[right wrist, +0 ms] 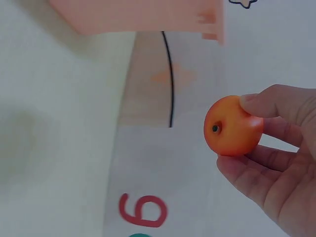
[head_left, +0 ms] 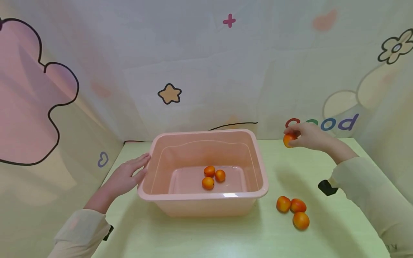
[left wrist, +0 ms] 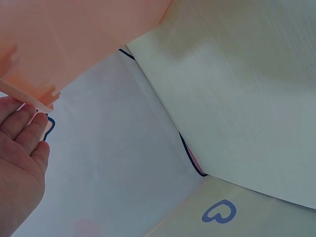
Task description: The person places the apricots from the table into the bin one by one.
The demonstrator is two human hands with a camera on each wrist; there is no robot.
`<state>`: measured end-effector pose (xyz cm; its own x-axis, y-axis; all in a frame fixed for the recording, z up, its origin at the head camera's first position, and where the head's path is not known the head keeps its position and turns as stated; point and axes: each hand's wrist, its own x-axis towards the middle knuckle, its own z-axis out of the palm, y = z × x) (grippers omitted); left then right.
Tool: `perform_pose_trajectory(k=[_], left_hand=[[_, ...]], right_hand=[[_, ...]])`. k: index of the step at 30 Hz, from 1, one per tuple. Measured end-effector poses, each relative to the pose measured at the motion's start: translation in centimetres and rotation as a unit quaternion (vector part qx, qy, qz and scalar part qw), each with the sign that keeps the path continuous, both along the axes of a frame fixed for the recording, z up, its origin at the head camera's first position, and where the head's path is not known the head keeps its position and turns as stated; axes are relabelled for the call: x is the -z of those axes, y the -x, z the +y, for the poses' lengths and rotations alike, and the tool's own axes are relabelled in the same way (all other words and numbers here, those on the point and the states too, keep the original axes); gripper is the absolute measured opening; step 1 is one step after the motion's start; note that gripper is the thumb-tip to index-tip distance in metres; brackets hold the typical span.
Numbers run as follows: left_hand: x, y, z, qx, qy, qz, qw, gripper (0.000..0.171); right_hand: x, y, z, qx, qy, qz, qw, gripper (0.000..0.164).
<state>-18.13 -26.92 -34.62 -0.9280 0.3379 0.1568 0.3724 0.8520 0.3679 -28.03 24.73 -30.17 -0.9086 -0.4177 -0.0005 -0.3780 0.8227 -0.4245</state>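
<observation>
A pink plastic basin (head_left: 206,206) stands on the table, with three small orange-red fruits (head_left: 208,183) on its floor. At the basin's left rim, my left hand (head_left: 127,176) rests with its fingers extended; in the left wrist view the fingertips meet the underside of the rim (left wrist: 29,96). My right hand (head_left: 311,138) is raised over the table to the right of the basin. It pinches one orange-red fruit (right wrist: 232,126) between thumb and fingers, and a dark stem spot shows on the fruit's side facing the basin.
Three more orange-red fruits (head_left: 298,205) lie close together on the pale green table (head_left: 226,236), right of the basin. A printed cloth (head_left: 206,79) hangs behind the table and along its sides, close to the basin's back edge.
</observation>
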Motion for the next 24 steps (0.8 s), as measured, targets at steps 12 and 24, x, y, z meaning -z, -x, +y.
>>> perform_pose_trajectory(k=[12, 24], left_hand=[[0.0, 0.2, -0.1, 0.006, 0.005, 0.009, 0.9999, 0.047], [-0.2, 0.0, 0.0, 0.010, 0.000, 0.004, 0.9999, 0.045]], right_hand=[[-3.5, 0.4, -3.9, -0.060, -0.004, 0.022, 0.998, 0.024], [-5.2, 0.6, -9.2, -0.114, -0.048, 0.029, 0.992, 0.022]])
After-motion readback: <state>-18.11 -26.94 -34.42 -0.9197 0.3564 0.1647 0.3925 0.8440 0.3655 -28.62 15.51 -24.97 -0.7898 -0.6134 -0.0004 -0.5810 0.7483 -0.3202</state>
